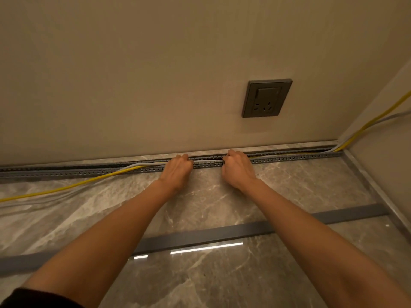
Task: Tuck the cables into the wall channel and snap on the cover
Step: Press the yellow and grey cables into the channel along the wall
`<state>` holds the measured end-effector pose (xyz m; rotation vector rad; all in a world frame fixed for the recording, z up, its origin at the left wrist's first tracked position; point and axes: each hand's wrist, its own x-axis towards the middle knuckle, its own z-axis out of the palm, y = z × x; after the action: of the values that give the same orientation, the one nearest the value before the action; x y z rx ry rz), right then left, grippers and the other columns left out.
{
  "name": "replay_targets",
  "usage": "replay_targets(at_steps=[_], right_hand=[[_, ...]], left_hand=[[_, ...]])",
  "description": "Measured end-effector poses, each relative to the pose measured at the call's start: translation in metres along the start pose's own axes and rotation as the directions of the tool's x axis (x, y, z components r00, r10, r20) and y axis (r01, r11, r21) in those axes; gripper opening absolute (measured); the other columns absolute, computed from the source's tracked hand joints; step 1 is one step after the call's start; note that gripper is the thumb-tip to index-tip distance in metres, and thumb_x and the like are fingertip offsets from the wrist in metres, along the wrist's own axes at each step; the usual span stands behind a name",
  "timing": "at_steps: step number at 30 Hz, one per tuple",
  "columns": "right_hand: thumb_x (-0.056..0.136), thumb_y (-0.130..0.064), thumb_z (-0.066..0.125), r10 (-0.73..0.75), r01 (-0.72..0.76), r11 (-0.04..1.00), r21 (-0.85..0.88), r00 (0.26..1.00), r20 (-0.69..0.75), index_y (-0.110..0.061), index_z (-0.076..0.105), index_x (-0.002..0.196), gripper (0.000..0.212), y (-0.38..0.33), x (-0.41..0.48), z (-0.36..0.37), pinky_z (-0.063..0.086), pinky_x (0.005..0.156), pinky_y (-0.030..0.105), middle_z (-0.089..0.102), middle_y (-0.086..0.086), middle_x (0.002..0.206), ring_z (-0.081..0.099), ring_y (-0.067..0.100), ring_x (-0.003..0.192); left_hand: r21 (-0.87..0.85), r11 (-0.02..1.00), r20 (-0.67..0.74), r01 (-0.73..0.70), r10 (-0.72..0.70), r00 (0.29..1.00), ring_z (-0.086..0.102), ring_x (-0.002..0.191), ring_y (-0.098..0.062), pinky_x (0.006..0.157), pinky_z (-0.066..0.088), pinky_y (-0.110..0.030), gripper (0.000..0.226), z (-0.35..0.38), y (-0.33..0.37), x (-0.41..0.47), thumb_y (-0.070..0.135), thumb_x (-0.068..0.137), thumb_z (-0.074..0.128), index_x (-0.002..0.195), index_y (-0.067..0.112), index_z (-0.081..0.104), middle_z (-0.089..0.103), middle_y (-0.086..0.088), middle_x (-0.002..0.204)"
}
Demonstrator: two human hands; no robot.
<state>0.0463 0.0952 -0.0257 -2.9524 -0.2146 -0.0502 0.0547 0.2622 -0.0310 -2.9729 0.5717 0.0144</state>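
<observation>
A grey slotted wall channel [66, 172] runs along the foot of the wall, its top uncovered. A yellow cable [66, 186] and a grey cable [133, 166] lie in the channel on the right and spill out over its front edge onto the floor at the left. My left hand [178, 172] and my right hand [238, 170] rest on the channel's middle, fingers curled over the cables, pressing them down between the walls. The long grey cover strip [200, 236] lies flat on the floor behind my forearms, apart from the channel.
A grey wall socket [266, 98] sits above the channel to the right. The two cables climb the right-hand corner [378, 121] where a side wall meets. The floor is glossy marble tile [211, 281].
</observation>
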Motion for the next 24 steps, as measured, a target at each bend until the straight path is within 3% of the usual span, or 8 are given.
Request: replay_targets(at_steps=[5, 8, 10, 15, 20, 24], right_hand=[[0.089, -0.002, 0.045, -0.019, 0.02, 0.999, 0.026, 0.999, -0.038, 0.004, 0.058, 0.117, 0.032, -0.01, -0.002, -0.002, 0.039, 0.101, 0.037, 0.06, 0.021, 0.122, 0.055, 0.033, 0.113], [0.086, 0.003, 0.047, -0.048, 0.049, 0.997, 0.062, 0.999, -0.009, 0.005, 0.062, 0.114, 0.032, -0.022, 0.0, 0.004, 0.04, 0.1, 0.039, 0.059, 0.021, 0.12, 0.054, 0.034, 0.112], [0.087, 0.003, 0.046, -0.059, 0.058, 0.996, 0.064, 0.998, 0.004, 0.002, 0.062, 0.116, 0.033, -0.031, 0.002, 0.008, 0.039, 0.1, 0.037, 0.059, 0.018, 0.121, 0.054, 0.032, 0.113], [0.088, 0.004, 0.045, -0.097, 0.096, 0.992, 0.079, 0.995, 0.016, 0.001, 0.06, 0.119, 0.034, -0.064, 0.008, 0.012, 0.04, 0.099, 0.037, 0.057, 0.017, 0.123, 0.052, 0.032, 0.116], [0.089, 0.006, 0.042, -0.131, 0.13, 0.988, 0.079, 0.991, 0.009, 0.001, 0.059, 0.121, 0.036, -0.111, 0.013, 0.017, 0.042, 0.095, 0.038, 0.057, 0.018, 0.125, 0.051, 0.032, 0.118], [0.092, 0.003, 0.042, -0.15, 0.146, 0.986, 0.082, 0.987, 0.049, -0.004, 0.057, 0.125, 0.037, -0.148, 0.02, 0.02, 0.044, 0.095, 0.037, 0.056, 0.018, 0.126, 0.05, 0.033, 0.12]], left_hand=[[-0.205, 0.979, 0.029, 0.011, -0.006, 1.0, 0.056, 0.11, -0.038, 0.09, 0.043, -0.044, 0.03, -0.001, -0.012, 0.0, -0.002, 0.09, 0.045, 0.119, 0.001, 0.052, 0.055, -0.02, 0.122], [-0.46, 0.888, -0.018, 0.02, -0.032, 0.999, 0.054, 0.114, -0.035, 0.096, 0.042, -0.039, 0.035, -0.001, -0.025, -0.007, -0.01, 0.086, 0.045, 0.12, -0.003, 0.05, 0.054, -0.023, 0.123], [-0.539, 0.841, -0.075, 0.038, -0.092, 0.993, 0.055, 0.112, -0.036, 0.097, 0.044, -0.041, 0.035, 0.0, -0.038, -0.015, -0.014, 0.084, 0.044, 0.118, -0.006, 0.051, 0.054, -0.025, 0.121], [-0.434, 0.885, -0.101, 0.169, -0.235, 0.967, 0.055, 0.106, -0.042, 0.089, 0.046, -0.048, 0.026, 0.004, -0.075, -0.036, -0.006, 0.083, 0.056, 0.109, -0.007, 0.056, 0.053, -0.027, 0.117], [-0.369, 0.866, -0.053, 0.338, -0.383, 0.922, 0.056, 0.107, -0.038, 0.089, 0.045, -0.043, 0.024, 0.006, -0.118, -0.057, 0.007, 0.085, 0.062, 0.107, -0.001, 0.06, 0.059, -0.022, 0.115], [-0.4, 0.834, 0.014, 0.379, -0.408, 0.913, 0.059, 0.1, -0.036, 0.08, 0.048, -0.041, 0.017, 0.009, -0.149, -0.072, 0.007, 0.081, 0.066, 0.097, 0.001, 0.065, 0.064, -0.021, 0.107]])
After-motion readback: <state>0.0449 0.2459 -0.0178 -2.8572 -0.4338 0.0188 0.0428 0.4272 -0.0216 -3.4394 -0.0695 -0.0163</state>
